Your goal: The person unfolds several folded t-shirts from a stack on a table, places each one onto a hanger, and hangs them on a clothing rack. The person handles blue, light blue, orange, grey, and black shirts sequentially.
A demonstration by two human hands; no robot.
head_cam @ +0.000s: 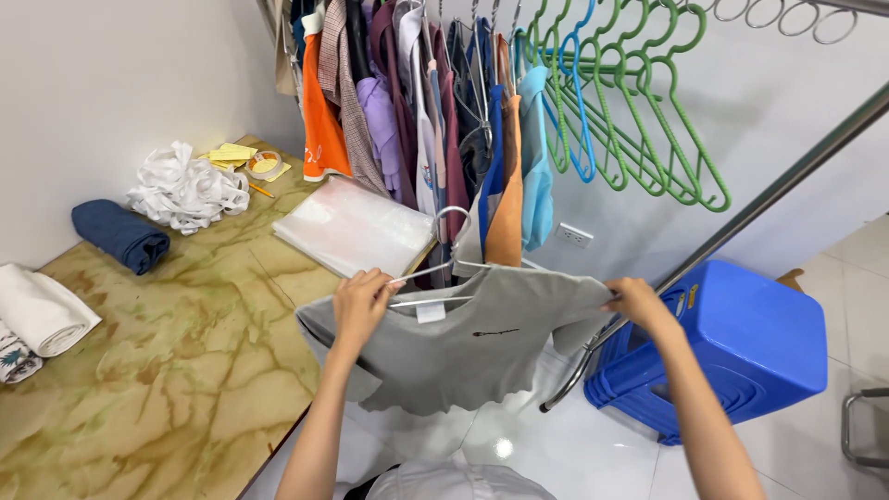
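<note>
We see the left hand with fingers closed on the collar of a grey t-shirt and its wire hanger; the right hand pinches the shirt's other shoulder. The shirt hangs in the air between the marble-patterned table and a blue plastic stool, below the clothes rack.

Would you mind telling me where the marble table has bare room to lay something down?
The marble table is bare across its near middle, between the white rolled towel, the navy roll and the plastic bags. The far corner is crowded with white cloth strips, yellow papers and tape.
</note>
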